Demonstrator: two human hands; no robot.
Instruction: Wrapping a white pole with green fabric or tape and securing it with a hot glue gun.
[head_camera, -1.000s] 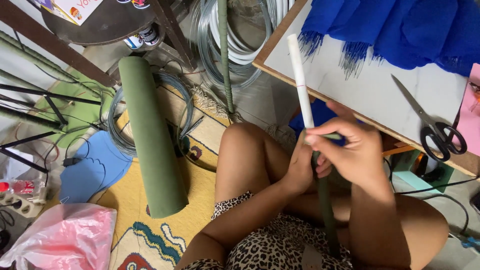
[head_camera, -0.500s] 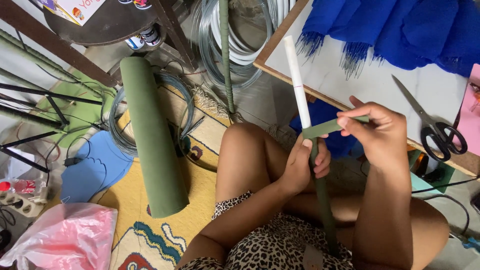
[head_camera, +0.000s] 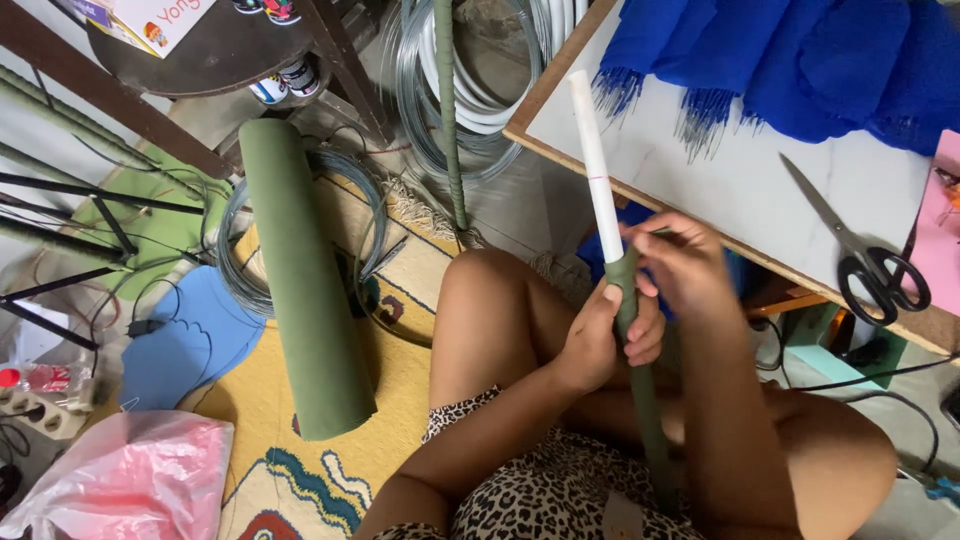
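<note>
A long white tube (head_camera: 594, 160) points up and away from my lap; its lower part is covered in green wrapping (head_camera: 645, 400). My left hand (head_camera: 600, 338) grips the tube where the green covering ends. My right hand (head_camera: 678, 262) curls around the same spot from the right, fingers pinching the green strip against the tube just above the left hand. Both hands touch each other over my bare knees.
A green fabric roll (head_camera: 305, 280) lies on the yellow rug at the left. Wire coils (head_camera: 470, 90) sit on the floor behind. A white tabletop (head_camera: 740, 190) carries blue fringed cloth (head_camera: 800, 60) and black scissors (head_camera: 870, 260). A pink plastic bag (head_camera: 130, 485) lies bottom left.
My right hand had swung out to the right pulling the green strip taut; now it is back against the tube, pressing the strip on. The left hand has stayed in its grip.
</note>
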